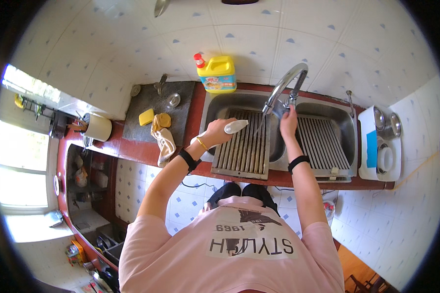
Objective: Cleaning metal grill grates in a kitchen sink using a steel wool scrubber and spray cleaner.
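My left hand is closed around a white handheld tool; its rounded end points right over the left basin, and its working part is not clear. Beneath it a slatted metal baffle filter, with brown stains between the slats, leans across the left sink basin and its front edge. A thin stream falls onto this filter from the chrome gooseneck faucet. My right hand is at the base of the faucet, with its fingers by the handle; their exact grip is partly hidden. A second slatted filter rests in the right basin.
Behind the left basin stands a yellow detergent jug. On the dark slab at left lie a yellow sponge and a pair of work gloves. A white dish rack holding metal bowls flanks the sink's right.
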`<state>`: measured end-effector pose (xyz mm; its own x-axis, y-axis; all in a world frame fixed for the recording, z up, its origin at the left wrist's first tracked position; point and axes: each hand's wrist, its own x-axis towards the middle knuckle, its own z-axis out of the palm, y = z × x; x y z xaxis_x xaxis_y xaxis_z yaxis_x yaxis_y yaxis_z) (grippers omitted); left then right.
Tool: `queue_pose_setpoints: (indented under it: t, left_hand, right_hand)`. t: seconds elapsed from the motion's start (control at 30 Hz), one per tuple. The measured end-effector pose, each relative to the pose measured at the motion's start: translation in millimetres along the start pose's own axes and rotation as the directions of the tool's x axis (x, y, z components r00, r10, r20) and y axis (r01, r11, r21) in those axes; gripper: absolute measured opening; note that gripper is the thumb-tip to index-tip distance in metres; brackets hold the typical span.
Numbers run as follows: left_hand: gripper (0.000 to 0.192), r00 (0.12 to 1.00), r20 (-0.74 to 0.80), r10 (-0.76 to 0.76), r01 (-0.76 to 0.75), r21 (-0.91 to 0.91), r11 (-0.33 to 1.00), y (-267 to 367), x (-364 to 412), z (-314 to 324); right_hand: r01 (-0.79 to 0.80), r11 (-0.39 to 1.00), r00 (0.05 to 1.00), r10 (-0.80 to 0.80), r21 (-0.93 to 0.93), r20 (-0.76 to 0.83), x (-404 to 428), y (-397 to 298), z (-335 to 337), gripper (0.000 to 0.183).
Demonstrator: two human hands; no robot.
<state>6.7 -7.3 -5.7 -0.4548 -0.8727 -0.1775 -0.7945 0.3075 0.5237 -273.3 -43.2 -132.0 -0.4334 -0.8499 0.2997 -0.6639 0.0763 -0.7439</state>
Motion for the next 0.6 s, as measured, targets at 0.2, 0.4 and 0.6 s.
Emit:
queue_pose_setpoints:
  t: [0.2,0.4,0.6]
  left_hand:
    - [0.029,0.951,-0.292,0.106,-0.194,-0.295,0.936,2.0,27.7,14.4]
    - [0.052,0.95,-0.308,0.056,-0.239,-0.596,0.767,21.8,50.4,38.6]
    - [0.05,0.974,-0.17,0.148,-0.133,0.096,0.986,24.3,48.8,69.0]
  right_hand:
    - [0.096,0.971,0.982,-0.056,-0.221,0.18,-10.7,-28.7,-21.9,0.051]
    - [-0.054,0.902,0.986,-0.019,0.428,0.165,-79.9,-55.1,-49.3,0.039]
    - [-0.271,0.787,0.943,0.101,0.554,0.317,-116.5,-81.6,-64.6,0.026]
